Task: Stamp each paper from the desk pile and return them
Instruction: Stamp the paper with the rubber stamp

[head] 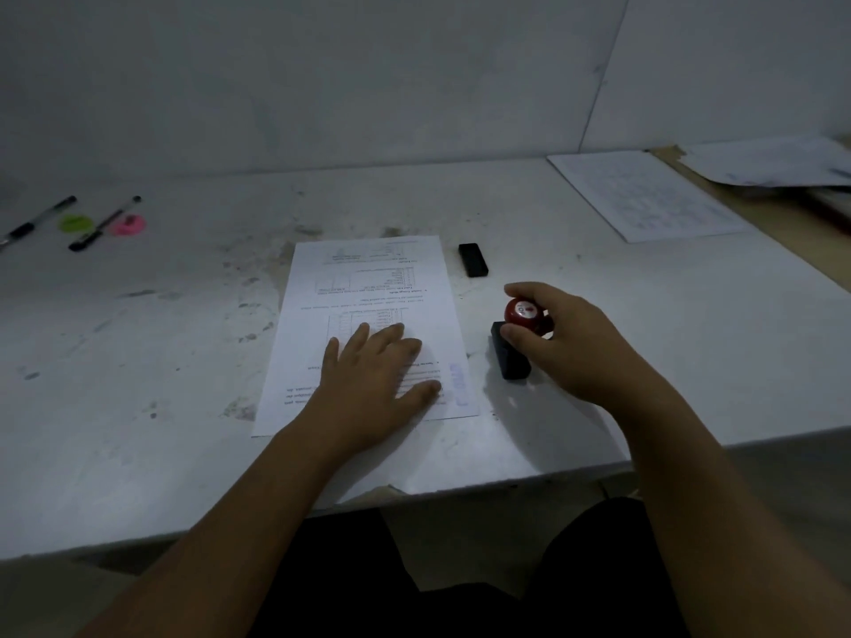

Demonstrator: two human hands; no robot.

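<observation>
A blue mark [458, 384] is down on the sheet [368, 287] pinned flat under the spread left grip [373, 375], the right grip [575, 347] curled round the red-knobbed stamp [525, 313] just beside it, so returning this one likely comes next, with more papers [644, 195] waiting well beyond the right grip.

A white printed paper [368, 287] lies flat near the middle of the desk's [138, 361] front edge, its text upside down to the viewer. It is slightly skewed, and a blue stamp mark [459, 383] runs along its right edge by the near corner. The stamp [518, 333], a glossy red knob above a black rectangular base, sits tilted just beside that edge. More printed sheets [644, 195] lie flat toward the far right corner.
</observation>
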